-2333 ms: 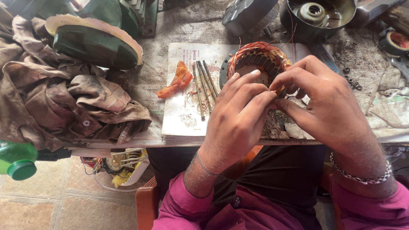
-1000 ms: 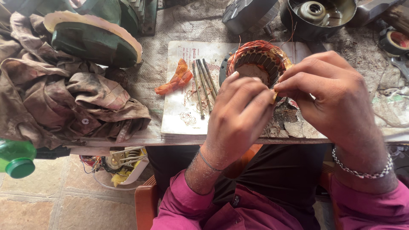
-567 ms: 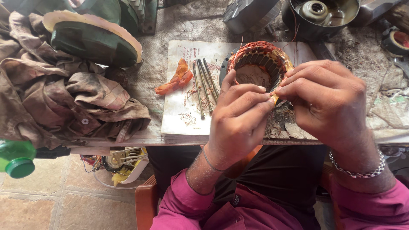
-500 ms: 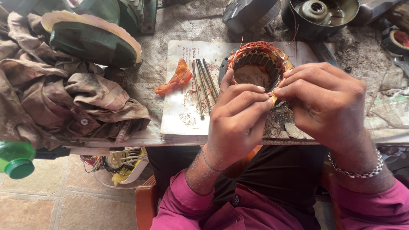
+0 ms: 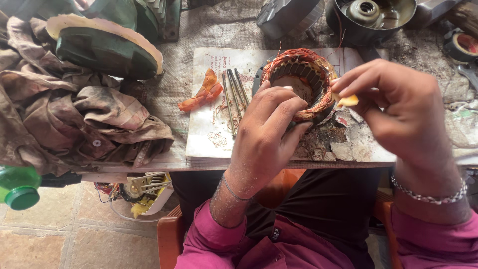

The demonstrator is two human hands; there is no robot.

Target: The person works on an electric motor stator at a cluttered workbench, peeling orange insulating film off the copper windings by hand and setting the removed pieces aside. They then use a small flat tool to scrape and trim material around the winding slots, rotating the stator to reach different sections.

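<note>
Head view: your left hand (image 5: 266,127) is closed on the near rim of the stator (image 5: 298,82), which sits on the counter (image 5: 199,30). Right hand (image 5: 398,107), just right of it, pinches a yellow slip (image 5: 347,100). Core looks heavy and rigid; copper windings look fragile, so grip the steel body.

This is a small motor repair workshop: on the grimy counter (image 5: 209,30) a stator (image 5: 298,79) wound with copper wire sits on a worn paper pad (image 5: 214,139), with thin metal rods (image 5: 233,97) just beside it at its 9 o'clock. Dark round motor housings (image 5: 371,17) stand at 12 o'clock, a green casing (image 5: 107,47) and a heap of oily rags (image 5: 74,124) lie at 9 to 10 o'clock, and a tangle of coloured wires (image 5: 137,192) hangs below the counter edge at 7 o'clock
</note>
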